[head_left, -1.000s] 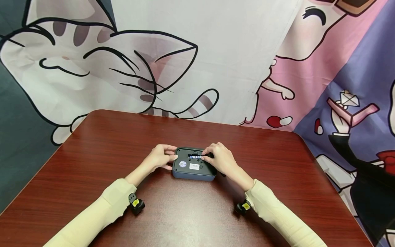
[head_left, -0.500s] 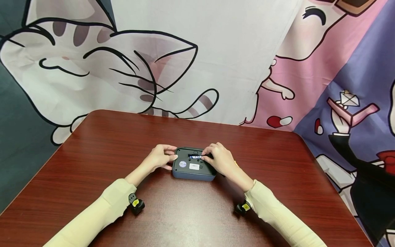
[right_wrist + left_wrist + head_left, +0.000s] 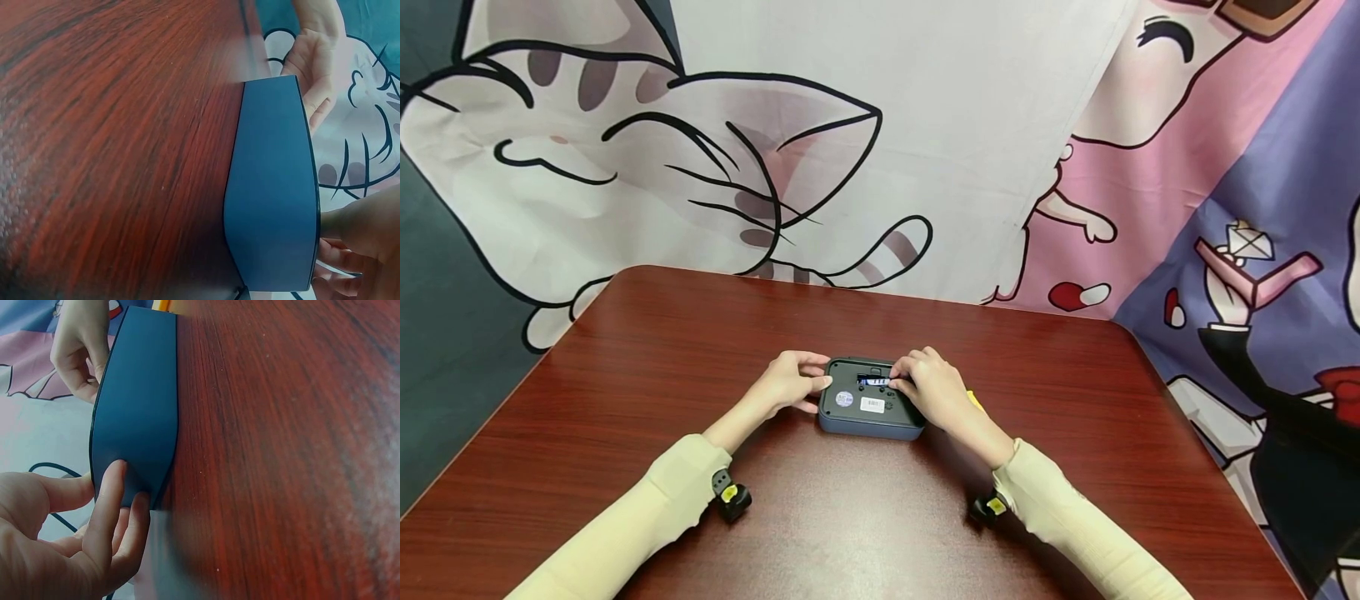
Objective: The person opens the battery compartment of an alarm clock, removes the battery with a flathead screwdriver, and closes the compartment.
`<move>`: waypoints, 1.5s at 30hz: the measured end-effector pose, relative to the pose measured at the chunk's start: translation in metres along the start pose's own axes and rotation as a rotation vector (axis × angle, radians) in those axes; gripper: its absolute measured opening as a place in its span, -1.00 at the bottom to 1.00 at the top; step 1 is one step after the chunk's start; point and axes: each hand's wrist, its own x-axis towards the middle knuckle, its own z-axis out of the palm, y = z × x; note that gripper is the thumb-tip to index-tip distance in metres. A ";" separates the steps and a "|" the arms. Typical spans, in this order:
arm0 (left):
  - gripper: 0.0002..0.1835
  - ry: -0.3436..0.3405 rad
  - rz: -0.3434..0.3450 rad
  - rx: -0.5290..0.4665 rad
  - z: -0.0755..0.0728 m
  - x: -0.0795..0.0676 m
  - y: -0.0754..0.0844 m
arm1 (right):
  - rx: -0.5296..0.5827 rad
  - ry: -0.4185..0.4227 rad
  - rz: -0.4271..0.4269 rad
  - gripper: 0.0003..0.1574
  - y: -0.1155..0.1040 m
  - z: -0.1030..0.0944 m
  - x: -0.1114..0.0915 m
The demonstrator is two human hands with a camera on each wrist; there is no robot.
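Note:
A dark blue box-shaped device [image 3: 859, 427] lies on the table with its black labelled face up. A battery [image 3: 874, 382], white and blue, sits in an uncovered slot in that face. My left hand [image 3: 790, 381] grips the device's left end, thumb at the upper edge; in the left wrist view its fingers [image 3: 111, 494] lie against the blue side. My right hand [image 3: 936, 385] reaches over the right end, thumb and fingertips pinching at the battery's right end. Their exact contact is partly hidden. In the right wrist view the device's side [image 3: 272, 187] hides those fingertips.
Behind my right wrist a yellow object [image 3: 974, 400] shows, mostly hidden; a yellow-orange piece [image 3: 164, 305] also appears past the device in the left wrist view. The red-brown wooden table [image 3: 850, 517] runs back to a cartoon-printed cloth [image 3: 970, 125].
My right hand and wrist shift very slightly, and the yellow object behind the wrist comes into view. A dark piece by the device's right corner is now hidden. My left hand and the device stay put.

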 end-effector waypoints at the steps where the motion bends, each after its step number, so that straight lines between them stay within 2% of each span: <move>1: -0.56 0.000 0.001 0.001 0.000 0.000 0.000 | -0.001 0.001 0.001 -0.93 0.000 0.000 0.000; 11: -0.56 -0.001 -0.002 0.005 0.000 0.000 0.000 | -0.015 -0.003 0.015 -0.94 -0.003 -0.001 -0.001; 15: -0.56 -0.004 -0.002 0.005 0.000 0.000 0.000 | -0.035 -0.017 0.013 -0.86 -0.004 -0.004 -0.001; 28: -0.56 -0.003 -0.005 -0.001 -0.001 0.001 0.001 | -0.073 0.071 -0.071 -0.89 -0.003 -0.005 -0.002; 41: -0.56 -0.009 -0.002 -0.002 -0.001 0.001 0.001 | -0.102 -0.008 -0.043 -0.90 -0.007 -0.005 -0.001; 45: -0.56 -0.007 -0.001 0.004 -0.001 0.000 0.001 | -0.150 -0.021 -0.055 -0.90 -0.009 -0.005 -0.001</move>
